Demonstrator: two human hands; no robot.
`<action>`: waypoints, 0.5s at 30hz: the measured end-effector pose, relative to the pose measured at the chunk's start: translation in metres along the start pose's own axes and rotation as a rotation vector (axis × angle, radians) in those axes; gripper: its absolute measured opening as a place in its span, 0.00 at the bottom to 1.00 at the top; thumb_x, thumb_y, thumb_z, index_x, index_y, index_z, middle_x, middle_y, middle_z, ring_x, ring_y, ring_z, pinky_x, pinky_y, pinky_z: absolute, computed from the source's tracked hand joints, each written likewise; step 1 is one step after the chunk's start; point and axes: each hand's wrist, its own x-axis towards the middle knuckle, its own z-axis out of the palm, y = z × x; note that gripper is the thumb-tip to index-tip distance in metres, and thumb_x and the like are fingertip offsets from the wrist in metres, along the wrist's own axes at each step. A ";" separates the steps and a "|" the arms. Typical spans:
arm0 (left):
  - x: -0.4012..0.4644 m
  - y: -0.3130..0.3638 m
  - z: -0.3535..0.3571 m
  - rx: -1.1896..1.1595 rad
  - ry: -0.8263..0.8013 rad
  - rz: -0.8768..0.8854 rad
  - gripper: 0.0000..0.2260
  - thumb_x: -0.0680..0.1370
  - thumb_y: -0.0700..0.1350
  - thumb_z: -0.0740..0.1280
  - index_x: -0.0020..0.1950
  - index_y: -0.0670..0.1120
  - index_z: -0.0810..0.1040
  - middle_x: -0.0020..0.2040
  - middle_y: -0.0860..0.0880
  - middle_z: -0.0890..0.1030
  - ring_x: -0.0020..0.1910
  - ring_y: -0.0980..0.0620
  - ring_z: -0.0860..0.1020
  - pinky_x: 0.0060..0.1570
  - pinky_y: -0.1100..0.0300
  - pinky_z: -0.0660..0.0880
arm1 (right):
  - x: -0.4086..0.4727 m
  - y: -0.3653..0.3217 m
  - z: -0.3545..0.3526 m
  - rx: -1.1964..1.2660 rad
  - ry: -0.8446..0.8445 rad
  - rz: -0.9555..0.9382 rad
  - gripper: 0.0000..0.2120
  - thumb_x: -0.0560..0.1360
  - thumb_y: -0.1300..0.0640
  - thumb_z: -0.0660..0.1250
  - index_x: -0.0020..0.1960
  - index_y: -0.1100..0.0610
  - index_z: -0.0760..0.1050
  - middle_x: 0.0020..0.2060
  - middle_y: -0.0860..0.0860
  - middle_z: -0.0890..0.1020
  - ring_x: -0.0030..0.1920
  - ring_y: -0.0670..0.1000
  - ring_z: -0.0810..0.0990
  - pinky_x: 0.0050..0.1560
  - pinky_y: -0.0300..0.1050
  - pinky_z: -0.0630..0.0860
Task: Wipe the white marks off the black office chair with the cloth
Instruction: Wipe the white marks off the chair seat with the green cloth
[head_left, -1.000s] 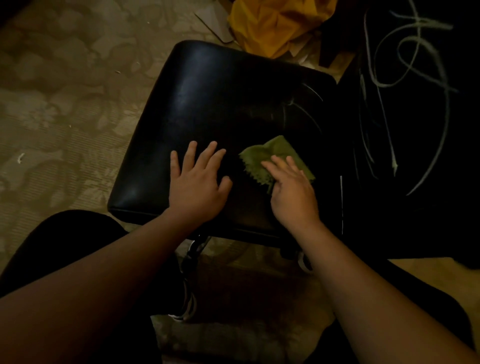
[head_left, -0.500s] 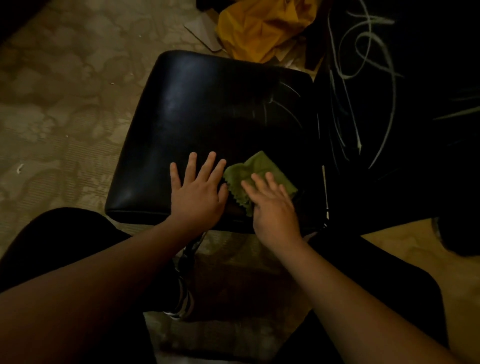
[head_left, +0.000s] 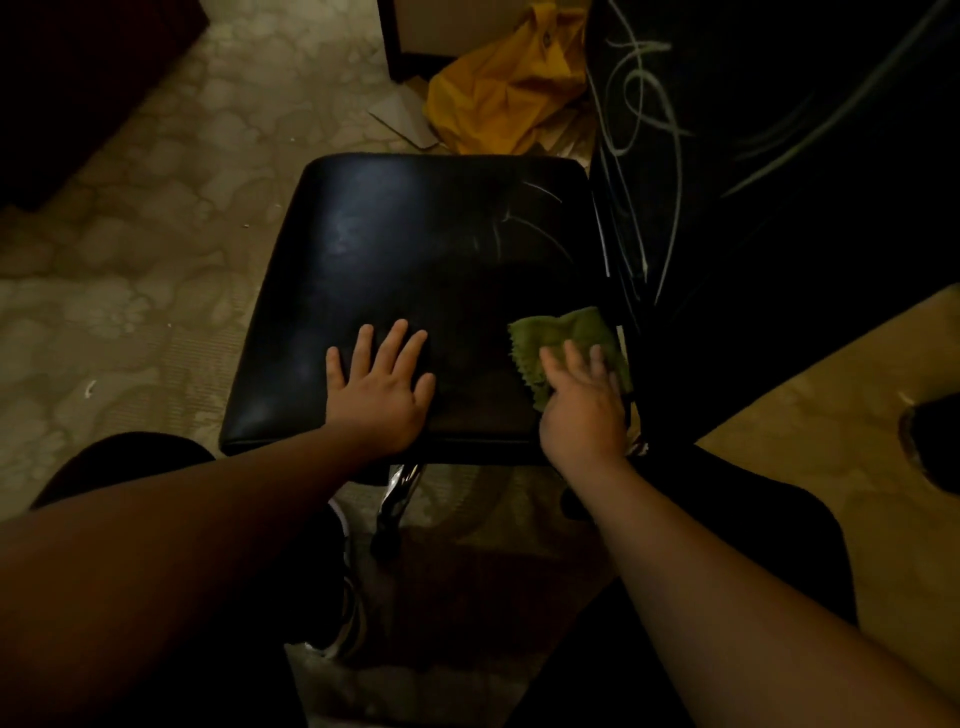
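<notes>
The black office chair's seat (head_left: 395, 249) fills the middle of the view, and its backrest (head_left: 727, 156) rises at the right. White marks (head_left: 524, 223) curve across the seat's far right part, and more white lines (head_left: 639, 104) cover the backrest. A green cloth (head_left: 561, 335) lies on the seat's near right corner. My right hand (head_left: 584, 400) presses flat on the cloth with straight fingers. My left hand (head_left: 382, 389) rests flat on the seat near its front edge, fingers spread, a hand's width left of the cloth.
A yellow bag (head_left: 509, 93) and pieces of cardboard (head_left: 405, 122) lie on the patterned floor (head_left: 130, 260) behind the seat. The chair's chrome leg (head_left: 397, 493) shows below the seat's front edge. My dark-clothed knees flank it, and a dark object (head_left: 935, 447) sits at the right edge.
My right hand has slid the cloth rightward across the seat, away from my left hand, to the near right corner. My left hand has stayed flat on the seat. The camera view has shifted.
</notes>
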 end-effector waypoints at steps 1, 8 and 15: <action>0.000 0.000 0.001 0.002 0.010 0.005 0.28 0.83 0.63 0.46 0.82 0.60 0.45 0.83 0.57 0.42 0.81 0.47 0.36 0.76 0.36 0.35 | -0.003 -0.007 0.001 -0.021 -0.025 -0.055 0.37 0.76 0.64 0.63 0.80 0.44 0.55 0.81 0.48 0.52 0.81 0.55 0.44 0.79 0.56 0.47; 0.002 -0.004 -0.003 -0.021 0.093 0.047 0.28 0.82 0.63 0.51 0.81 0.60 0.52 0.83 0.55 0.51 0.82 0.46 0.45 0.76 0.36 0.41 | -0.005 -0.038 0.016 -0.070 -0.076 -0.329 0.35 0.77 0.63 0.61 0.79 0.43 0.56 0.80 0.46 0.55 0.81 0.52 0.46 0.79 0.53 0.44; 0.019 -0.010 -0.024 0.057 0.117 0.173 0.30 0.75 0.68 0.57 0.75 0.58 0.64 0.75 0.51 0.65 0.74 0.42 0.60 0.72 0.35 0.58 | 0.031 -0.006 0.004 0.075 0.074 -0.045 0.30 0.78 0.65 0.58 0.77 0.44 0.63 0.79 0.47 0.61 0.80 0.52 0.52 0.79 0.56 0.54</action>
